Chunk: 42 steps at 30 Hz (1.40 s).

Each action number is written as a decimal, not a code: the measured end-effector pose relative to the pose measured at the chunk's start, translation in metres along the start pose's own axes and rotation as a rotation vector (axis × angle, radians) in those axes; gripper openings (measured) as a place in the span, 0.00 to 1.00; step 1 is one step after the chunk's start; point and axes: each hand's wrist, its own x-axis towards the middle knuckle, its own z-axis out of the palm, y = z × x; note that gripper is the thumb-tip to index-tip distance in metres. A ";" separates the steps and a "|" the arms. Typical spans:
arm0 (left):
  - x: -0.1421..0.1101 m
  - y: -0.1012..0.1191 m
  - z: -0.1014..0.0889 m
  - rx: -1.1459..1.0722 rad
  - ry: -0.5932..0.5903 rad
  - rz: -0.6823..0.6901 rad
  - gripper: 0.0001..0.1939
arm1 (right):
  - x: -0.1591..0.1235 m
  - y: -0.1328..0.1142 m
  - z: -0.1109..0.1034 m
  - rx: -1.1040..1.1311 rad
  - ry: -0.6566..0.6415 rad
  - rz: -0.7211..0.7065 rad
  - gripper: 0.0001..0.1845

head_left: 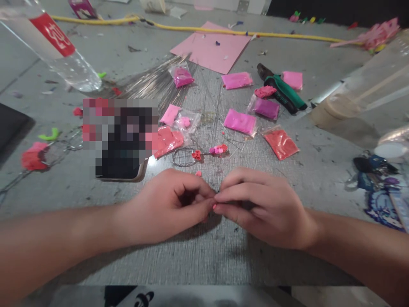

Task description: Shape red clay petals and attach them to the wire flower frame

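Observation:
My left hand [169,204] and my right hand [265,207] meet fingertip to fingertip low over the grey table. Pinched where they touch is a small bit of coral-pink clay [214,206], mostly covered by my fingers. Just beyond my hands lies a bent wire piece [183,157] with a round looped end; a red clay flower [197,155] and pink and purple clay petals [218,149] are on or against it. A tiny pink clay scrap [198,174] rests near my left knuckles. Past these are a red clay packet [281,144] and a magenta clay packet [240,122].
A phone [119,166], partly blurred out, lies left. Thin wires [150,85] fan out behind it. Green-handled pliers [284,91], a tilted-looking bottle [73,64], a clear cup [335,106] and keys with charms [377,175] stand or lie around. A yellow cable [198,29] crosses the back.

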 end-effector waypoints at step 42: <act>0.015 -0.010 0.025 0.713 0.245 0.323 0.11 | 0.006 0.023 -0.018 0.852 0.163 0.563 0.13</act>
